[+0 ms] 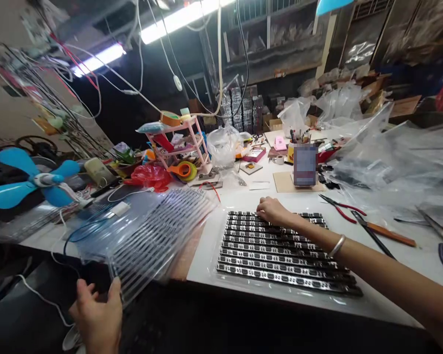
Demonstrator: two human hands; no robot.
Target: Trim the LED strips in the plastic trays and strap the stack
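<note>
My left hand (98,314) is low at the left, thumb and fingers apart with nothing between them. Its thumb is close to the near corner of a stack of clear ribbed plastic trays (158,236); whether they touch I cannot tell. My right hand (273,211), with a silver bangle on its wrist, is at the far rows of dark metal strips (273,263) with small slots along them. Its fingers are curled down around one strip, their tips partly hidden. The strips lie in parallel rows on a clear plastic tray (225,287) on the white table.
Red-handled pliers (345,209), an orange-handled tool (391,235) and scissors (437,226) lie at the right. A blue-bladed fan (44,179) stands at the left. Behind are a pink rack (186,142), a blurred upright box (305,166) and plastic bags (395,167).
</note>
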